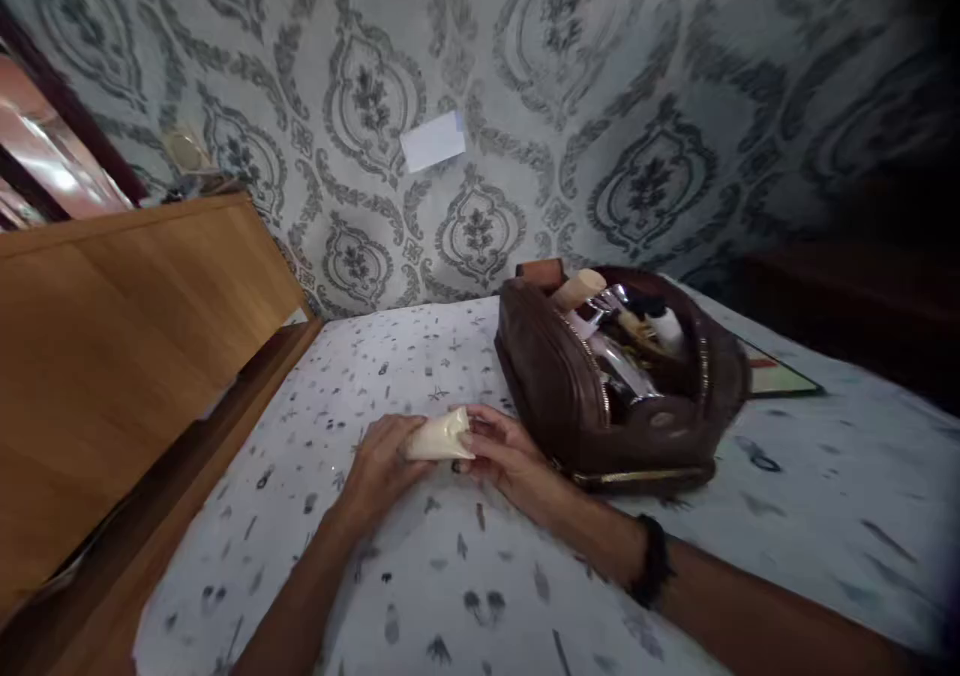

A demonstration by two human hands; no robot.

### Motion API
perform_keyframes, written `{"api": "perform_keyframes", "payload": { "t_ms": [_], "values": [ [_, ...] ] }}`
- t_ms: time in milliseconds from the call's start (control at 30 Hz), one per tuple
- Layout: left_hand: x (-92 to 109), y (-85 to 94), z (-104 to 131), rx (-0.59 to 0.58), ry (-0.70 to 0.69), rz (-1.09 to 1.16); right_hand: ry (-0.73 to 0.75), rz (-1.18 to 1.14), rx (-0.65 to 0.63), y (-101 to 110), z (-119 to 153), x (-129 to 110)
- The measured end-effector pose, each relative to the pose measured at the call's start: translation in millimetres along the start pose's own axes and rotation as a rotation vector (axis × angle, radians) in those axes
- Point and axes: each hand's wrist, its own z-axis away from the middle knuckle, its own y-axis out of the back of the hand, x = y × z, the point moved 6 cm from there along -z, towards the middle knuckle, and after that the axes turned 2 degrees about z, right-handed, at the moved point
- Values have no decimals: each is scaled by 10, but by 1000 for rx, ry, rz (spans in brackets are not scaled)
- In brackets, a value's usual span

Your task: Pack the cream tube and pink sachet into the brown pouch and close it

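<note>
Pale tube (439, 437) is lying level between the two hands, just above the patterned white sheet (405, 366) and near the front left of the brown bag (551, 371). The left hand (384, 459) is closing around one end, while the fingers of the right hand (499, 451) are gripping the crimped end; a dark band (652, 562) is circling the right wrist.

The bag is standing just beyond the right hand, taking up the space between it and the wallpaper (480, 46). Its zip is gaping, showing a beige-capped item (580, 289), a clear pouch or bottle (626, 368) and a white container (666, 328) crowding together. A flat green-edged item (784, 380) is poking out behind the bag. Wooden furniture (142, 326) is bordering the sheet at left. A white card (433, 142) is showing against the wallpaper; any print on it or the tube is too blurred to read.
</note>
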Motion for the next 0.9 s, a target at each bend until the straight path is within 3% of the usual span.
{"api": "perform_keyframes", "payload": {
  "t_ms": [133,300,433,700,900],
  "values": [
    [59,54,9,84,140,158,-21,-29,-47,-14,19,4],
    [35,0,33,146,356,701,-44,101,-71,-23,44,67],
    [4,-89,58,170,439,965,-85,145,-141,-69,64,139],
    [64,-241,59,98,474,1139,-131,190,-293,-154,69,196],
    [59,-213,61,73,405,1043,-86,216,-265,-130,74,127]
  ]
}}
